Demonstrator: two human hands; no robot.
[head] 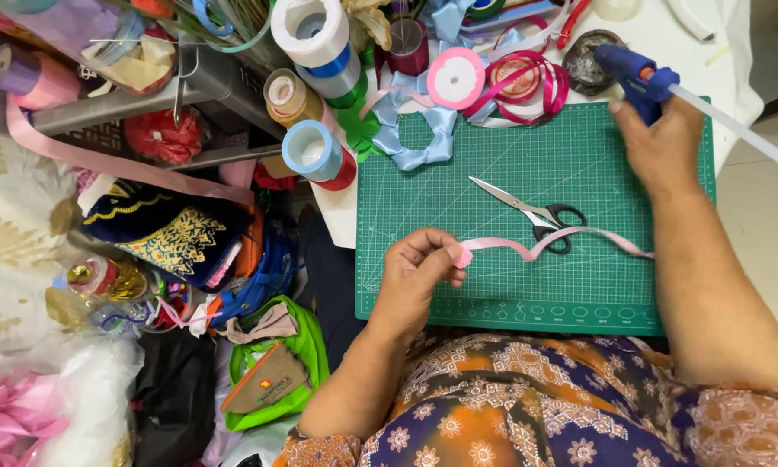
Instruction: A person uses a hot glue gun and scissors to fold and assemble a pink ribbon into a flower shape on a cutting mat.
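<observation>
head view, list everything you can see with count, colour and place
green gridded cutting mat: one, on the white table
steel scissors with black handles: one, mid-mat
thin pink satin ribbon strip: one, across the mat and over the scissor handles
blue glue gun: one, mat's top right corner
ribbon and tape rolls: several, pink, white, blue, left of the mat's top
light blue ribbon bow: one, top left mat edge
left hand: pinches the ribbon end
right hand: grip on the glue gun

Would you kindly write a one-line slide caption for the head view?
Left hand pinches a pink ribbon over a green cutting mat while the right hand grips a blue glue gun; scissors lie between.
</observation>
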